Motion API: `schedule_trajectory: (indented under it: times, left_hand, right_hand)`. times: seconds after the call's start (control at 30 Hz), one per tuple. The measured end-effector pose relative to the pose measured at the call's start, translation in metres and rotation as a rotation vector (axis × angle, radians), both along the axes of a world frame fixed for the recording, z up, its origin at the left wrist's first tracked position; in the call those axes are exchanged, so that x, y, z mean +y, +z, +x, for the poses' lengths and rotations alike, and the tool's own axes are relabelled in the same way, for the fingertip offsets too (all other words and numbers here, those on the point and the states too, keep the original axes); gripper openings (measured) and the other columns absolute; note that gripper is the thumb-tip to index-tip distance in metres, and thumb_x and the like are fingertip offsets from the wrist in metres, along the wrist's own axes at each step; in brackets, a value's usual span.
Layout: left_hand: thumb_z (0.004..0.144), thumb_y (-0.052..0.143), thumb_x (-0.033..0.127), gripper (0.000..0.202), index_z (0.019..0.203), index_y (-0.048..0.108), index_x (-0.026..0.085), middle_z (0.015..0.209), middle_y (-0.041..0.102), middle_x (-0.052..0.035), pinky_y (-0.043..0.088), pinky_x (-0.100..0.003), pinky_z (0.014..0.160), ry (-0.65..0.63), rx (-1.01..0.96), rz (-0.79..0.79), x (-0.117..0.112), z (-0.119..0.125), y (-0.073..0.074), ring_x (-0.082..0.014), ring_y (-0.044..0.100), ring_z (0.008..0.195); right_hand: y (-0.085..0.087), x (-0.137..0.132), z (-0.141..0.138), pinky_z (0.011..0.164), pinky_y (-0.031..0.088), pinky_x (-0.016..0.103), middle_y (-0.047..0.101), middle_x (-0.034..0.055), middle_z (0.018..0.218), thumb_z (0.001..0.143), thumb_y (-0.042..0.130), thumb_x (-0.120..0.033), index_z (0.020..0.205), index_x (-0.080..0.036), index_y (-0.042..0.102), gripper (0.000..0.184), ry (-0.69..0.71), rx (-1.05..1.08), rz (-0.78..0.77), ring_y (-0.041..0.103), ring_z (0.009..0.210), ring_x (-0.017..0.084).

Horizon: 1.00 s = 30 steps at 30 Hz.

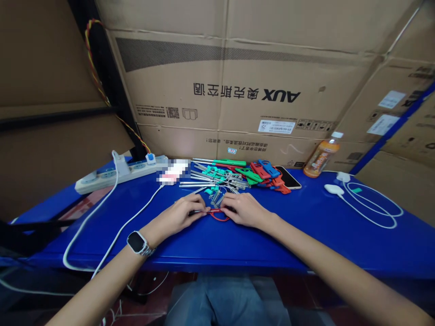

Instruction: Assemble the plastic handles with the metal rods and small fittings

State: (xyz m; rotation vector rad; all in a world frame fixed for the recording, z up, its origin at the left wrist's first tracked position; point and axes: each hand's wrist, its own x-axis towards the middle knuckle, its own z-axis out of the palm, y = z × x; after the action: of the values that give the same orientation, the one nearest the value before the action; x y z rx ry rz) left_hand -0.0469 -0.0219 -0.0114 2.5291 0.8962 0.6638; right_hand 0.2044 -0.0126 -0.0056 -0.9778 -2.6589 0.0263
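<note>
Pinching opposite ends of the slim red piece [215,210], your left hand [187,210] and right hand [243,209] hold it roughly parallel to the bench [217,246]'s front edge.

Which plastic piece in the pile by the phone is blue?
The back piece, between a red one and the phone; the others look reddish or green.

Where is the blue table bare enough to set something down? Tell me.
Widest: bordered by the right forearm, orange bottle and white puck. Smaller: between the two forearms, near the table edge; and between the left hand and the nearest white cable. Crowded: beyond the left and right hand, with silver rods, coloured plastic pieces and a phone.
</note>
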Motion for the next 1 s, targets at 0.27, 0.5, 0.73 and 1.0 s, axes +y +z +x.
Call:
schedule_trajectory:
  times: [0.27,0.5,0.73,1.0]
  left_hand:
    - [0.100,0.050,0.031,0.023,0.098,0.071,0.020,0.101,0.063,-0.0060,0.048,-0.029,0.086,-0.002,0.018,0.014,0.0007,0.0016,0.0005,-0.0181,0.060,0.094]
    - [0.100,0.050,0.030,0.022,0.096,0.069,0.020,0.097,0.064,-0.0058,0.048,-0.031,0.087,0.022,0.088,0.079,-0.0030,0.0040,0.0062,-0.0193,0.060,0.093]
    - [0.098,0.053,0.028,0.019,0.105,0.070,0.022,0.103,0.066,-0.0053,0.049,-0.031,0.089,0.041,0.054,0.033,-0.0015,0.0015,0.0004,-0.0195,0.061,0.099]
    - [0.093,0.054,0.021,0.021,0.108,0.069,0.023,0.106,0.067,-0.0053,0.049,-0.033,0.092,0.095,0.043,0.037,-0.0028,0.0000,-0.0005,-0.0207,0.062,0.100]
  right_hand:
    - [-0.0012,0.0008,0.0009,0.058,0.029,0.024,0.068,0.0020,0.093,0.096,0.053,-0.023,0.092,-0.020,0.066,0.013,-0.002,0.034,-0.017,0.059,0.072,0.012]
    - [-0.0023,-0.0007,0.0011,0.059,0.029,0.024,0.068,0.0027,0.092,0.094,0.055,-0.021,0.090,-0.019,0.066,0.012,-0.011,0.045,-0.026,0.060,0.075,0.013]
    - [-0.0046,-0.0017,0.0010,0.059,0.030,0.024,0.068,0.0014,0.091,0.093,0.056,-0.021,0.090,-0.020,0.066,0.011,-0.029,0.058,-0.022,0.061,0.075,0.013]
    - [-0.0030,-0.0013,0.0010,0.059,0.032,0.025,0.069,0.0011,0.093,0.093,0.055,-0.021,0.091,-0.020,0.066,0.011,-0.024,0.058,-0.029,0.061,0.075,0.013]
